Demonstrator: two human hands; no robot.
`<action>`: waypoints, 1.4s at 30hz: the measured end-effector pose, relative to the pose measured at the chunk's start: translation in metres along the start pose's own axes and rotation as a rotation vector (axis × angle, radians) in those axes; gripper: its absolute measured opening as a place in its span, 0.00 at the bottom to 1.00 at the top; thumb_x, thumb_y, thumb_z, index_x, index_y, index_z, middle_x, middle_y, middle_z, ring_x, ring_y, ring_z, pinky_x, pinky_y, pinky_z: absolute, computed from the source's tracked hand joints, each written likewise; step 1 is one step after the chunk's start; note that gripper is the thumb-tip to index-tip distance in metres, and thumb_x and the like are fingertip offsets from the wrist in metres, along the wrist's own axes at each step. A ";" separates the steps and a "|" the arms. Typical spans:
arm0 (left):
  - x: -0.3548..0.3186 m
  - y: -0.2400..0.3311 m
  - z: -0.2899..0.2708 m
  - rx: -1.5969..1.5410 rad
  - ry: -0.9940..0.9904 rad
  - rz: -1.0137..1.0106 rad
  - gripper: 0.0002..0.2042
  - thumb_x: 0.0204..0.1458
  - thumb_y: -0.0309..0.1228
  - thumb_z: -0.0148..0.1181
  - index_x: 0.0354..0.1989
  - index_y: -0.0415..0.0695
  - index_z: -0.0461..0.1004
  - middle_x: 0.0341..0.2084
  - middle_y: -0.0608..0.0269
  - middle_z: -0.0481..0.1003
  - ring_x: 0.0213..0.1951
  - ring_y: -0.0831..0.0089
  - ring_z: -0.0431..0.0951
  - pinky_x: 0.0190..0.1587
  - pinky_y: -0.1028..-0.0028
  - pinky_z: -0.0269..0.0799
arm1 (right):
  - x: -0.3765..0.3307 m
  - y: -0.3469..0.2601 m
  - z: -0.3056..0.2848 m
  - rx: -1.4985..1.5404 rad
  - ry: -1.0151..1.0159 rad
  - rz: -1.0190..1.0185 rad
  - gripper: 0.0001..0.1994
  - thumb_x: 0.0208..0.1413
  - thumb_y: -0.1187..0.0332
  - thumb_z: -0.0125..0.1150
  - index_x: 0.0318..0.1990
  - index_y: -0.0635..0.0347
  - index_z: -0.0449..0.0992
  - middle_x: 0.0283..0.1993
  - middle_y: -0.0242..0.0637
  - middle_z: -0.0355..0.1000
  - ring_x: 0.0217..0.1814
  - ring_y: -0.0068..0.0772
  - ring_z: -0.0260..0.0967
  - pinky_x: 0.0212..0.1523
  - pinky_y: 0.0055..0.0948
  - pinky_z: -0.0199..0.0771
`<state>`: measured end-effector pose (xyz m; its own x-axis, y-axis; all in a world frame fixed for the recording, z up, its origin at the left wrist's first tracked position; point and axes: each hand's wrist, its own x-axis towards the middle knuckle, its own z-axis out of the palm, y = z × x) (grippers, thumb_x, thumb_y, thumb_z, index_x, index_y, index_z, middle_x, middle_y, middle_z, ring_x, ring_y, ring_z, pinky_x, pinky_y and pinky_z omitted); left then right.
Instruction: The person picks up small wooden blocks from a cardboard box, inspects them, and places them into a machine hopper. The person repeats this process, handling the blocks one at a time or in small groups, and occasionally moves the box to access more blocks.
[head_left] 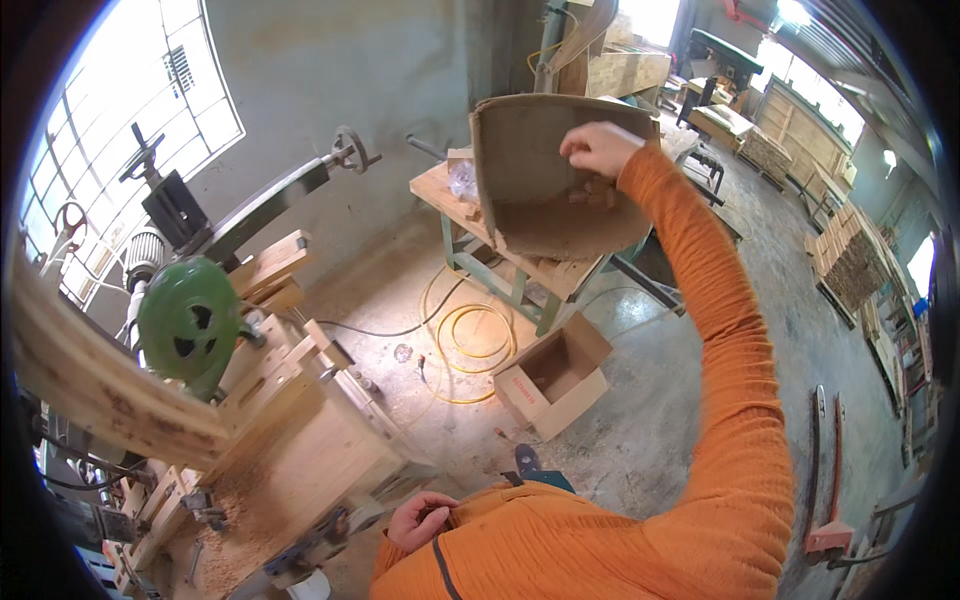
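Ahead of me a brown open box or bin (525,150) stands tilted on a wooden workbench (437,188), its inside facing me. Several small wooden pieces (590,193) lie in it. My right hand (603,150) is raised at the box's opening, above those pieces. Its fingers are curled together; whatever they may hold is too small to make out. Low in front of my body is my left hand (420,518), close to my orange top. Its fingers are bent closed, and anything inside them is hidden.
An open cardboard carton (553,378) and a coiled yellow hose (470,345) lie on the floor. At my left is a machine with a green housing (187,325) beside a shavings-strewn wooden surface (300,465). Stacked timber (850,255) stands at the right.
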<state>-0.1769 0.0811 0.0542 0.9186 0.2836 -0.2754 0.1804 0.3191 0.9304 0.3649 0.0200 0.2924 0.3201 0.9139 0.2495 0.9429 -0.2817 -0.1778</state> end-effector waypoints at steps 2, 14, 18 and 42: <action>0.038 0.001 0.025 -0.027 0.007 0.013 0.10 0.56 0.27 0.52 0.44 0.38 0.71 0.32 0.67 0.73 0.30 0.85 0.70 0.33 0.82 0.66 | -0.006 0.077 0.041 -0.102 0.017 0.115 0.14 0.44 0.64 0.58 0.41 0.56 0.75 0.41 0.42 0.72 0.44 0.45 0.69 0.46 0.37 0.69; 0.152 0.027 0.102 -0.068 0.290 -0.093 0.10 0.55 0.27 0.54 0.44 0.37 0.70 0.33 0.63 0.74 0.34 0.80 0.73 0.37 0.80 0.69 | 0.022 0.277 0.158 -0.413 -0.209 0.295 0.32 0.38 0.52 0.65 0.55 0.50 0.68 0.58 0.42 0.60 0.60 0.54 0.53 0.59 0.48 0.57; 0.173 0.026 0.106 -0.016 0.281 -0.126 0.11 0.53 0.27 0.56 0.43 0.37 0.70 0.34 0.62 0.74 0.35 0.78 0.74 0.36 0.78 0.70 | 0.040 0.281 0.174 -0.536 -0.352 0.333 0.34 0.36 0.53 0.65 0.55 0.51 0.68 0.60 0.44 0.58 0.62 0.56 0.51 0.62 0.49 0.51; 0.196 0.033 0.128 0.237 0.297 -0.126 0.11 0.53 0.30 0.56 0.42 0.38 0.72 0.31 0.62 0.75 0.30 0.79 0.75 0.33 0.78 0.70 | 0.054 0.289 0.220 0.021 -0.149 0.236 0.22 0.43 0.72 0.61 0.50 0.54 0.71 0.48 0.48 0.70 0.51 0.49 0.67 0.51 0.42 0.68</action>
<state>0.0541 0.0309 0.0619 0.7483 0.5162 -0.4167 0.3934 0.1604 0.9053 0.6341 0.0522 0.0455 0.5121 0.8570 0.0566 0.8412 -0.4871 -0.2348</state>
